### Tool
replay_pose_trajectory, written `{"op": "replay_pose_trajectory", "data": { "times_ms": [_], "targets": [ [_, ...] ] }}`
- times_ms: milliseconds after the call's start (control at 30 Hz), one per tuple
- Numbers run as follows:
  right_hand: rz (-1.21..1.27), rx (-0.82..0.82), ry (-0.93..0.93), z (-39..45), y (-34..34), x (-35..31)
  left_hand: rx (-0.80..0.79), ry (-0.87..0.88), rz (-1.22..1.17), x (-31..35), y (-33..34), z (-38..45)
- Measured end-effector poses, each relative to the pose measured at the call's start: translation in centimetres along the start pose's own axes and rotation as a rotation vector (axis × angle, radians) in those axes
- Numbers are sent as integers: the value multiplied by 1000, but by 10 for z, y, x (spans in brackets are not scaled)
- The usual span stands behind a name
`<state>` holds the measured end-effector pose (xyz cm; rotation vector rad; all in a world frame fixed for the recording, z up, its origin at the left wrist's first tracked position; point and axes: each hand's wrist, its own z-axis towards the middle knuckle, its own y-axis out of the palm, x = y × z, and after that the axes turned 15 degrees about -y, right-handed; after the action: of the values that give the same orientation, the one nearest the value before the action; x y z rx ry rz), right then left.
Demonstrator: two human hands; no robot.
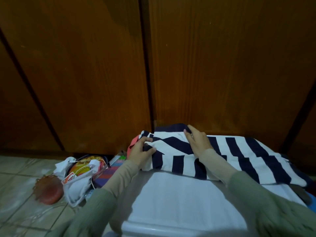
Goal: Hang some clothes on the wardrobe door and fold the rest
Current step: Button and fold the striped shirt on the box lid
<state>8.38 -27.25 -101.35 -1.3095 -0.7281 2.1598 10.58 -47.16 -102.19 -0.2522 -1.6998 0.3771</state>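
**Both hands on striped garment**

Left hand (142, 152): fingers curled, pinching a fold at the garment's left edge. Right hand (199, 142): fingers fairly straight, pressing the collar end. Striped garment (242, 156) lies across white surface (179, 202), just before closed wardrobe doors (222, 65). Bagged clutter (80, 175) on tiled floor (20, 194), left.
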Motion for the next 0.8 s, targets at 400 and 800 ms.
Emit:
{"op": "replay_pose_trajectory", "data": {
  "times_ms": [400, 800],
  "targets": [
    [-154, -242, 91, 23, 26, 28, 280, 97, 900, -6, 14, 14],
    [156, -20, -331, 18, 11, 10, -256, -216, -217, -6, 37, 24]
  ]
}}
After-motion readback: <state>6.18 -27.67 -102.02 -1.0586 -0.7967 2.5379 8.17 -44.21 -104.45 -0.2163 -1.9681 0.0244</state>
